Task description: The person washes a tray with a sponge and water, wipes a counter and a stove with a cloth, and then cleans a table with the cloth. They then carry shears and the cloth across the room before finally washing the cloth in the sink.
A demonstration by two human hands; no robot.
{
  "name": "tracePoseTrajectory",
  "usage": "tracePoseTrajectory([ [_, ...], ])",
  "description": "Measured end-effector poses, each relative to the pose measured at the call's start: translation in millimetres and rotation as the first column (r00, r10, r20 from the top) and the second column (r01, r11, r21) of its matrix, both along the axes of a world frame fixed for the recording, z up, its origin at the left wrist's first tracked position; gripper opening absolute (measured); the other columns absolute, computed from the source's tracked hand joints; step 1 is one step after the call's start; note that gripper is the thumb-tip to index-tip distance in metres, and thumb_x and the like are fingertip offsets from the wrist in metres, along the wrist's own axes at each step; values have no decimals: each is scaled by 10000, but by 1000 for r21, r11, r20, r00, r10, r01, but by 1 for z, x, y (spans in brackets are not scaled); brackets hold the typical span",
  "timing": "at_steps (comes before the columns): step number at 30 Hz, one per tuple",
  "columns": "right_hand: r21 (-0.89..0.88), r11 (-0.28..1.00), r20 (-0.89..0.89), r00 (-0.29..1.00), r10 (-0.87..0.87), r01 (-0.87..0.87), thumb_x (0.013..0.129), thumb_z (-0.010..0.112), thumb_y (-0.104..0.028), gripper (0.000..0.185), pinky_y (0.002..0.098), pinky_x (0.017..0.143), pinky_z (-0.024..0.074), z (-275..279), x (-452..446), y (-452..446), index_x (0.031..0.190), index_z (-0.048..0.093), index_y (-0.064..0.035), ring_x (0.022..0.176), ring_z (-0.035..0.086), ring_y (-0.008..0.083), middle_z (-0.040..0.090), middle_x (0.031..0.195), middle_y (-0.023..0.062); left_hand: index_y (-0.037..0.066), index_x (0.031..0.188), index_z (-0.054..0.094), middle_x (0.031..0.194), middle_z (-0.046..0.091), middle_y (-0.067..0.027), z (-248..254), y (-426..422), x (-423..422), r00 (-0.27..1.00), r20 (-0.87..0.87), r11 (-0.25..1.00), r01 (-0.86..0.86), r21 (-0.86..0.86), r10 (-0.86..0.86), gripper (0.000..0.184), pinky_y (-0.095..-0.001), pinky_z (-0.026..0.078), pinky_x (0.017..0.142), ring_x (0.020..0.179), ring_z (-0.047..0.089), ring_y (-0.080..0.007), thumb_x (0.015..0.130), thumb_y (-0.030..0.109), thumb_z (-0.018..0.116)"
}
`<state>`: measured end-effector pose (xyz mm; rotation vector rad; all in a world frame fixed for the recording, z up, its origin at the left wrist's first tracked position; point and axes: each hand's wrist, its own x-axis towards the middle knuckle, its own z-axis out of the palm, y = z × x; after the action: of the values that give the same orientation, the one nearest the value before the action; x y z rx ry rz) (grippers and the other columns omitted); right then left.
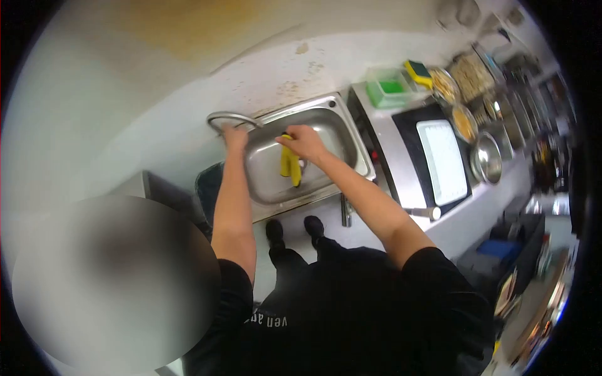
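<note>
My right hand (305,143) is closed on the top of a yellow cloth (290,164) with dark edges. The cloth hangs down in folds over the basin of the steel sink (263,188). My left hand (235,136) is at the base of the curved metal tap (233,115), at the sink's back left corner. Its fingers seem wrapped round the tap there, though they are small and partly hidden. Whether water is running I cannot make out.
Right of the sink, a steel counter carries a plastic tub with green contents (390,88), a sponge (419,74), a white tray (443,163) on a dark mat, a metal bowl (486,158) and several food containers. A large blurred round shape (116,282) covers the lower left.
</note>
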<state>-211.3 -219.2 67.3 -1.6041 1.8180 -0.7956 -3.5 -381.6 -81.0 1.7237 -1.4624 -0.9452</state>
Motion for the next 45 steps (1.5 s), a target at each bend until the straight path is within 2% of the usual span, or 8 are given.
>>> tracePoseTrajectory([
  [6,199,972,435,878,-201,125,844,653,-308,327,359,525,435,-43,21,-2,794,594,9,555,554,179,545,606,88,-97,1360,320,1293,441,-343,-76,-35,-7,905,-390,955,-249,-162,170,611,-405,350,1047,1203,447,-445,812,101,503],
  [13,418,813,737,372,-565,406,832,636,-163,190,326,349,343,-70,71,-37,803,601,21,404,476,150,477,511,57,-64,1192,530,1261,506,-272,-46,15,26,828,379,797,530,-289,-413,365,-444,356,1035,1179,467,-425,862,73,454],
  [16,374,784,571,544,-615,495,780,642,-185,163,342,490,437,-84,83,-40,790,668,-24,516,561,181,604,638,91,-41,1187,543,1255,540,-210,-36,23,15,639,583,631,731,-259,-502,364,-394,384,992,1181,492,-330,916,178,437],
  [19,203,719,373,626,-684,665,774,637,-241,217,372,626,490,-93,86,-36,866,688,-51,668,631,277,661,750,145,43,1208,534,1131,579,-45,18,53,-23,669,-727,717,583,382,-157,335,-313,438,867,1058,539,-171,952,251,474],
  [27,208,824,60,834,-548,527,685,671,-191,196,413,734,527,-84,50,-18,817,712,-52,805,660,346,671,842,194,138,1487,139,1415,378,-122,54,67,-54,578,-601,561,791,245,-552,607,-378,471,918,1164,517,-244,955,88,428],
  [33,96,952,196,932,-305,291,710,626,-171,208,362,642,501,-36,63,-29,835,697,-21,667,633,248,660,711,156,102,1337,423,1219,557,-70,60,57,-21,541,-504,307,825,475,-673,639,-365,529,727,1008,602,-219,784,174,735],
  [41,284,619,734,250,-632,732,905,499,-297,381,361,749,504,-113,-12,10,1053,594,41,862,629,244,644,973,147,35,1076,565,927,655,-103,45,64,-38,601,210,635,745,204,-772,399,-324,480,741,849,639,-199,712,109,711],
  [45,468,789,806,173,-566,398,931,435,-483,565,352,882,473,-220,55,-13,1171,552,14,1013,613,260,632,1112,146,35,1109,548,964,641,-132,49,85,-39,658,-227,673,739,17,-718,360,-313,477,763,912,618,-187,768,67,661],
])
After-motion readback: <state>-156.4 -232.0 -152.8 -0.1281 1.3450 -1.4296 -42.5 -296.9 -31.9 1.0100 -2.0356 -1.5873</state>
